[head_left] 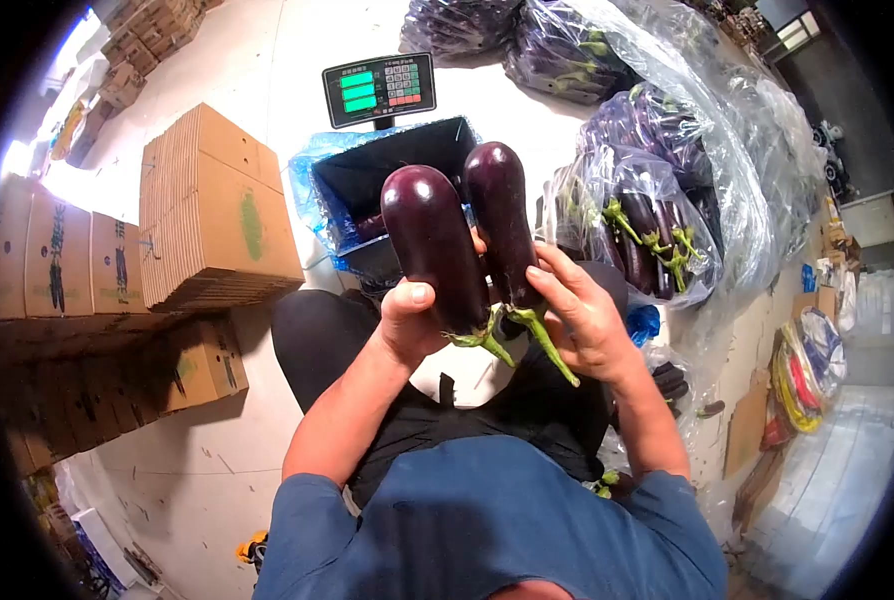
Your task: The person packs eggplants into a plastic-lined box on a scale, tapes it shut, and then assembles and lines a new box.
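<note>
My fingers (420, 294) are holding two eggplants (432, 245) (green stems toward me), one in each hand, near the box (392, 170).

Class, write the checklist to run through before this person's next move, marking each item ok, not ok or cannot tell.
1. Left hand around the wider dark-purple eggplant: ok.
2. Right hand on the slimmer dark-purple eggplant: ok.
3. Green stems attached on both: ok.
4. Black bin with blue plastic film open in front: ok.
5. One hand free: not ok, both are occupied.
6. Digits readable on the black display with green-lit panels: cannot tell, too small.
</note>
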### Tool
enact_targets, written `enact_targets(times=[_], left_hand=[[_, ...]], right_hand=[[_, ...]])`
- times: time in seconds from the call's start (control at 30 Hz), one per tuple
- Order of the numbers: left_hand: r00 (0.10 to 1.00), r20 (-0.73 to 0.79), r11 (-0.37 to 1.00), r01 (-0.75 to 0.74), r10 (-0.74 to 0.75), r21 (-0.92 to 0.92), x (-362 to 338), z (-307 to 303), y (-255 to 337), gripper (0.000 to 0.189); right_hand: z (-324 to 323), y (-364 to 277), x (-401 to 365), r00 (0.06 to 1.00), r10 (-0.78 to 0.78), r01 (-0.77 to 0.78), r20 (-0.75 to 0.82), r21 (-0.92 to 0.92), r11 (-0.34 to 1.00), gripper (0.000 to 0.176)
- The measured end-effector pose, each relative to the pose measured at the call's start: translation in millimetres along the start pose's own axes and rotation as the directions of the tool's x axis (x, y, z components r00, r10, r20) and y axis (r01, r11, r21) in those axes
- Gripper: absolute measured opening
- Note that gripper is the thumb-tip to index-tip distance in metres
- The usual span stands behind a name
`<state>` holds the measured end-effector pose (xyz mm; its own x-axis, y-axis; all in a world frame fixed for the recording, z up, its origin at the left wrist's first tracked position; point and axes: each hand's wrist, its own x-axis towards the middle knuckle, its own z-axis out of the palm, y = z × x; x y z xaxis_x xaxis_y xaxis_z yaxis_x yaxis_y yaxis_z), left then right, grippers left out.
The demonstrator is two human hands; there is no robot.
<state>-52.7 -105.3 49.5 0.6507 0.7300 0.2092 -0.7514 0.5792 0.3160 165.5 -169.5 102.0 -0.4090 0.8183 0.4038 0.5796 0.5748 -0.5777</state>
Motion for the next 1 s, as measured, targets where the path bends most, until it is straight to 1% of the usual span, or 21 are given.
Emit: enact_targets(times=[0.03,0.1,0.13,0.17,0.23,0.27,0.37,0.4,0.43,0.47,0.5,0.57,0.63,0.7,0.77,0.8,0.83,0.9,0.93,0.97,1.0], left_hand=[[1.000,-0.014,1.000,-0.015,0.015,0.008,-2,-1,0,0.071],[0.999,-0.037,0.997,0.024,-0.022,0.067,-5,-5,1,0.071],[0.997,-0.058,0.994,0.052,-0.046,0.099,-6,-3,-1,0.072],[0.995,-0.082,0.989,0.073,-0.062,0.129,-9,-1,-2,0.072],[0.981,-0.138,0.978,0.155,-0.136,0.140,-14,3,-13,0.074],[0.974,-0.154,0.969,0.192,-0.168,0.156,-16,-1,-13,0.078],[0.968,-0.168,0.964,0.215,-0.188,0.157,-15,5,-9,0.081],[0.953,-0.205,0.934,0.269,-0.223,0.235,-14,6,-6,0.094],[0.968,-0.189,0.924,0.218,-0.164,0.314,-12,7,-7,0.101],[0.979,-0.173,0.906,0.166,-0.105,0.390,-9,7,-8,0.109],[0.995,-0.099,0.887,0.058,-0.013,0.459,-8,4,-13,0.111],[0.981,-0.110,0.914,0.187,-0.158,0.361,-11,15,-10,0.106],[0.967,-0.074,0.908,0.253,-0.242,0.333,-12,16,-16,0.099],[0.989,-0.017,0.887,0.142,-0.150,0.440,-9,14,-21,0.093],[0.985,-0.020,0.789,0.149,-0.171,0.596,0,15,-3,0.099],[0.986,-0.025,0.795,0.146,-0.163,0.589,3,12,-2,0.095],[0.988,-0.029,0.801,0.142,-0.154,0.582,6,10,-2,0.091],[0.944,-0.148,0.809,0.329,-0.294,0.488,9,12,11,0.086],[0.909,-0.197,0.799,0.417,-0.368,0.432,11,12,15,0.083],[0.918,-0.238,0.818,0.393,-0.318,0.421,12,10,13,0.082],[0.922,-0.275,0.834,0.368,-0.272,0.410,12,8,9,0.081]], right_hand=[[-5,1,0,0.996,0.035,-0.033,0.080,-0.026,0.999,0.063],[-19,4,-2,0.962,0.182,-0.225,0.201,0.215,0.951,0.062],[-18,0,0,0.873,0.407,-0.487,0.268,0.514,0.706,0.056],[-15,-8,5,0.809,0.517,-0.579,0.278,0.527,0.622,0.062],[1,-17,18,0.875,0.444,-0.484,0.193,0.334,0.809,0.073],[11,-8,16,0.879,0.442,-0.476,0.177,0.362,0.801,0.080],[2,16,27,0.664,0.607,-0.723,0.437,0.582,0.372,0.070],[-7,24,37,0.669,0.590,-0.726,0.452,0.571,0.385,0.066],[-7,43,46,0.777,0.547,-0.627,0.312,0.470,0.621,0.066],[-11,60,59,0.782,0.568,-0.620,0.255,0.227,0.751,0.065],[-14,67,84,0.795,0.574,-0.579,0.193,-0.036,0.814,0.064],[-11,81,139,0.766,0.572,-0.468,0.295,-0.353,0.810,0.063],[11,109,184,0.708,0.502,-0.377,0.497,-0.335,0.864,0.061],[57,145,217,0.604,0.429,-0.251,0.672,-0.350,0.903,0.062],[111,163,242,0.384,0.433,-0.124,0.815,-0.419,0.899,0.051],[140,182,243,0.336,0.351,0.011,0.874,-0.376,0.927,0.045],[164,190,243,0.292,0.349,0.000,0.890,-0.365,0.931,0.044],[199,199,236,0.180,0.317,-0.026,0.931,-0.318,0.948,0.054],[214,219,217,0.337,0.153,-0.100,0.929,-0.126,0.987,0.050],[223,235,203,0.498,0.003,-0.138,0.867,0.076,0.987,0.046],[216,226,207,0.469,0.130,-0.136,0.873,-0.074,0.988,0.052]])
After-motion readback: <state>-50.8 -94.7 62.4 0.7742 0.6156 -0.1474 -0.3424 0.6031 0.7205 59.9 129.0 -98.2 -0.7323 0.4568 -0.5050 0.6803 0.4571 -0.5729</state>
